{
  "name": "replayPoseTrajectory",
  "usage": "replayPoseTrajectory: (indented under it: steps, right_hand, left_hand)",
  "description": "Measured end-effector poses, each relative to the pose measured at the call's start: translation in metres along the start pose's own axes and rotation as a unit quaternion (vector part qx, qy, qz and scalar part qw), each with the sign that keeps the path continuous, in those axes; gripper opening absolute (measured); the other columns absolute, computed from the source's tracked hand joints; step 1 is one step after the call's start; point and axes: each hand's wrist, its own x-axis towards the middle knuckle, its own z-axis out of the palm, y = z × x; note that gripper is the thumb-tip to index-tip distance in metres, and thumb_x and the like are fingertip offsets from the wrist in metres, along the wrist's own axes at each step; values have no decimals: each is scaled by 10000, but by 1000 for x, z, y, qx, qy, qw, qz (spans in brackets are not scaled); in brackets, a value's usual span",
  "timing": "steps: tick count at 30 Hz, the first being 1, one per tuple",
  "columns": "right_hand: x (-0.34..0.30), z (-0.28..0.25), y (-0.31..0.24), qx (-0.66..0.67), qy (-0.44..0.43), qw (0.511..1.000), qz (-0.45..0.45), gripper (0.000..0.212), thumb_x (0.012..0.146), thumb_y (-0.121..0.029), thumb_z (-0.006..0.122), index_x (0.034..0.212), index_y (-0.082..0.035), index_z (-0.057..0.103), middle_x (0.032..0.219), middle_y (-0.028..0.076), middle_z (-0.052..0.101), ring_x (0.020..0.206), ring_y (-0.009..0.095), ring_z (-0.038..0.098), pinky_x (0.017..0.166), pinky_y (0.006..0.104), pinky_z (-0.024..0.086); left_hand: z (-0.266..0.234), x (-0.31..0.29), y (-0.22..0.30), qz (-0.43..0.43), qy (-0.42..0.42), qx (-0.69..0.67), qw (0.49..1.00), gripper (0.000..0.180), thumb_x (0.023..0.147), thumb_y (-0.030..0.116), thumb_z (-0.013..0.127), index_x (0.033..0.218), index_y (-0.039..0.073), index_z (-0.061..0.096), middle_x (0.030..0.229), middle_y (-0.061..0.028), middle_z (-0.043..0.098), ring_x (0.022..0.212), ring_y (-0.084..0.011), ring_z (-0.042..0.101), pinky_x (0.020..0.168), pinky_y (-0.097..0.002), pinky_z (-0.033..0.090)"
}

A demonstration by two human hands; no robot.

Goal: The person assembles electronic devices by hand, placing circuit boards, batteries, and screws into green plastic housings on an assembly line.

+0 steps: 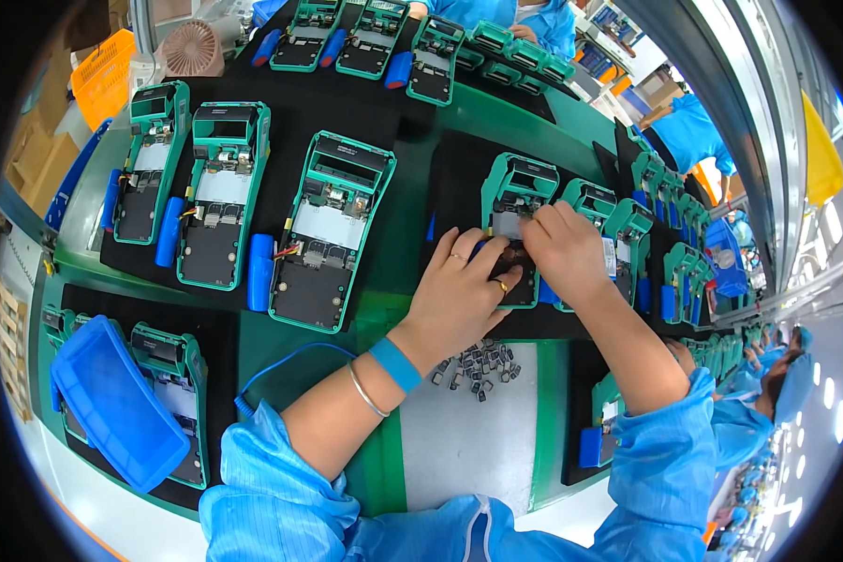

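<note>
An opened handheld terminal [525, 180] with a teal frame lies on a black mat in front of me. My left hand [459, 290], wearing rings and a blue wrist strap, curls its fingers over the terminal's lower part and grips it. Bent down over the terminal's middle, my right hand [567, 251] keeps its fingers pinched together. Its fingertips and whatever is between them are hidden. Closer to me, a pile of small black-and-silver parts [478, 368] lies on a light grey surface.
Several similar open terminals [332, 225] with blue cylindrical batteries [260, 272] lie on black mats at left, back and right. A blue plastic bin [122, 403] rests tilted over terminals at lower left. A blue coiled cord [290, 354] runs near my left wrist. Other people in blue work nearby.
</note>
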Motion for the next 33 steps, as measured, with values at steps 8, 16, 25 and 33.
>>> replayPoseTrajectory:
  steps: [8, 16, 25, 33]
  right_hand:
    - [8, -4, 7, 1, -17, 1000, 14, 111, 653, -151, 655, 728, -120, 580, 774, 16, 514, 806, 188, 568, 599, 301, 484]
    - [3, -5, 2, -35, -48, 994, 88, 95, 693, -133, 654, 768, -113, 600, 742, 21, 541, 786, 217, 580, 640, 347, 494]
    - [-92, -89, -74, 432, -192, 808, 351, 121, 878, -91, 683, 974, -58, 617, 802, 121, 630, 710, 295, 641, 638, 368, 516]
    - [-127, -79, -106, 429, -168, 794, 397, 68, 868, -95, 672, 899, -38, 651, 843, 121, 629, 753, 323, 645, 661, 408, 520]
  left_hand:
    - [-2, 0, 2, 3, -4, 12, 1000, 471, 649, 269, 849, 1091, 149, 738, 1284, -81, 508, 1244, -316, 425, 1096, -507, 361]
    - [-1, 1, 6, 4, 2, 14, 1000, 480, 621, 255, 862, 1073, 158, 734, 1291, -78, 516, 1229, -322, 438, 1091, -519, 359]
    - [-11, 5, -13, 29, -1, 7, 1000, 496, 674, 216, 834, 1149, 135, 719, 1323, -98, 514, 1265, -330, 424, 1078, -476, 351]
    - [-11, 2, -1, 22, 34, 22, 999, 613, 705, 266, 829, 1273, 131, 643, 1409, -133, 449, 1340, -351, 361, 1101, -563, 321]
